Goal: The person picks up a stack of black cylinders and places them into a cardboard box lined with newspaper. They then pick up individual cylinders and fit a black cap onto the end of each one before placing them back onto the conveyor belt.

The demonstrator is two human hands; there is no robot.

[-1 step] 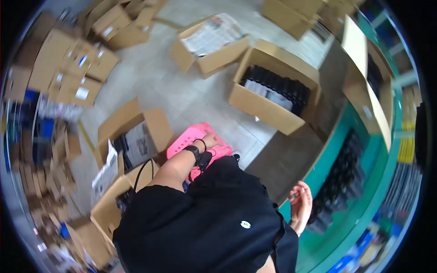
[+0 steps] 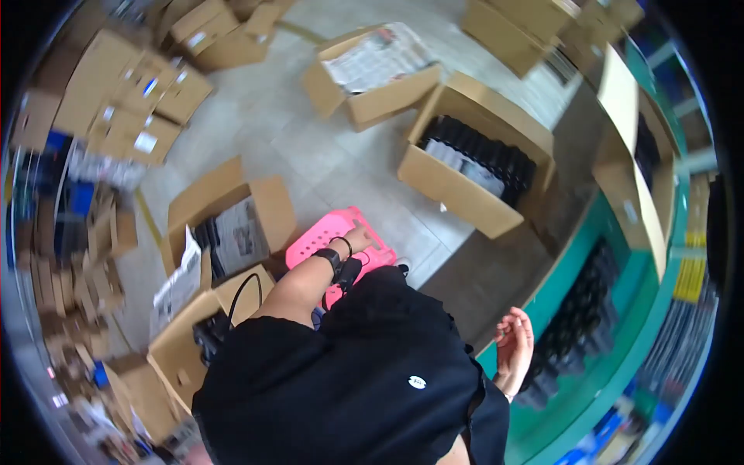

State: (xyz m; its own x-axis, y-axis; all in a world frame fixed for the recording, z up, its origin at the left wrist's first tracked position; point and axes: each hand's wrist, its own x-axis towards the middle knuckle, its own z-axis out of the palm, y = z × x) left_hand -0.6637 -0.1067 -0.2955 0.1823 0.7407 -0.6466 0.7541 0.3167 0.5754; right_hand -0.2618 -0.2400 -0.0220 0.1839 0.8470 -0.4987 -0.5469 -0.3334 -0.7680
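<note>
Floor (image 2: 287,151) is part-hidden by boxes (image 2: 449,194); pink item (image 2: 319,234) is touched by left hand (image 2: 357,239), grip unclear; right hand (image 2: 514,347), four o'clock, loosely half-curled.

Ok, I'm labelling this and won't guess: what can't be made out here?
All in the head view:
Left hand: its exact finger grip on the pink plastic item, too small and blurred.
Pink item's near part: covered by the left forearm and black clothing.
Far box: contents under the newspaper.
Right forearm: mostly hidden by clothing.
</note>
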